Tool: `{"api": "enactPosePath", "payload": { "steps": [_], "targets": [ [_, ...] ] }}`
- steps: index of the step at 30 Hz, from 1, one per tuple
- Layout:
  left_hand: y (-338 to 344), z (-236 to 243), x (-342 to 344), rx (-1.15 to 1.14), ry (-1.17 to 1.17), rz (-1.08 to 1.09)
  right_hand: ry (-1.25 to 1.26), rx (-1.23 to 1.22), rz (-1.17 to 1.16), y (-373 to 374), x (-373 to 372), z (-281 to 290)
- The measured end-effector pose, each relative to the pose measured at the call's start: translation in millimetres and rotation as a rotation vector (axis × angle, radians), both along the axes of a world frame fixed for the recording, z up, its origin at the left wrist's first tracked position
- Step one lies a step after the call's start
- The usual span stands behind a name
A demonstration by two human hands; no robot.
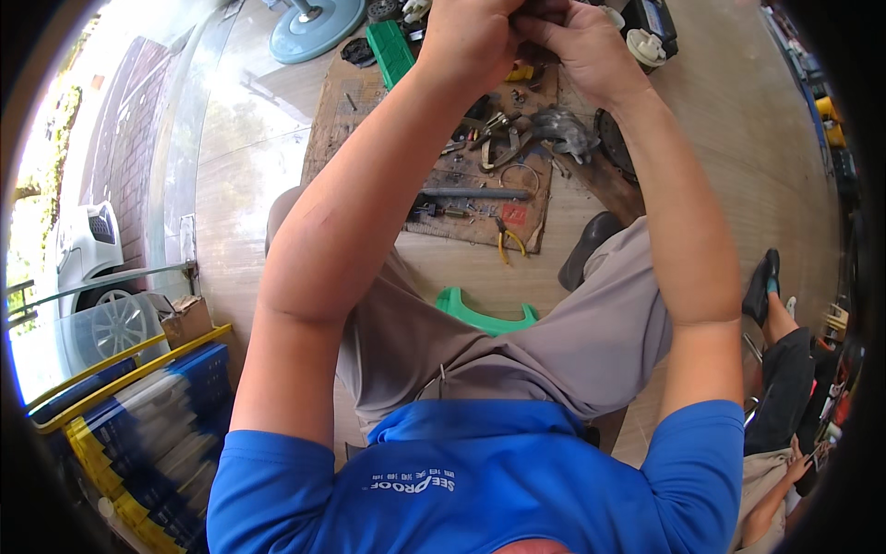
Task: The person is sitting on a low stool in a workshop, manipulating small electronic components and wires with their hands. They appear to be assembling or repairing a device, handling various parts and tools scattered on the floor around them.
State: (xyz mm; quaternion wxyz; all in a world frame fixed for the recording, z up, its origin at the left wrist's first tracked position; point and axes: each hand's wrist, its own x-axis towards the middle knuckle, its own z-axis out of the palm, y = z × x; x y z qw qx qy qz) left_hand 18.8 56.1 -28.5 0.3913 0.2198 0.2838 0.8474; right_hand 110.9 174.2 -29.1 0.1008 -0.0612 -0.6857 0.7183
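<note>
At the top edge, my left hand [466,42] and my right hand [591,51] meet with fingers closed around something dark that I cannot make out. Below them, on a worn cardboard sheet [341,138], lie pliers and other small tools [498,129], a dark grey metal bar [471,192], a small metal ring [521,174], and yellow-handled pliers [508,235]. A greyish, glove-like bundle [563,134] lies right of the tools, and a green plastic case [390,55] is beyond my left forearm.
A pale blue round base [305,37] stands at upper left. A green plastic piece [484,314] sits between my legs. Blue bins with yellow edges [198,374] are at lower left, behind them glass and a white car [92,231]. Another person's legs and arm [775,480] are at right.
</note>
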Motion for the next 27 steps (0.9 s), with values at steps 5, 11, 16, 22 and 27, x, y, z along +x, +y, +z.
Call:
{"api": "enactPosePath", "payload": {
  "steps": [5,11,16,22,27],
  "targets": [
    [5,-3,-9,0.018,-0.068,0.093,-0.047,-0.115,-0.01,-9,-1,-2],
    [-8,10,-39,0.017,-0.139,0.11,-0.014,-0.143,0.087,-11,-1,0],
    [-18,7,-46,0.111,-0.07,-0.137,-0.07,-0.272,0.258,13,2,-7],
    [-40,17,-51,0.052,0.155,-0.44,-0.187,0.07,0.279,31,5,2],
    [-46,29,-17,-0.59,0.561,-0.53,-0.159,0.66,0.17,39,8,4]
  ]
}}
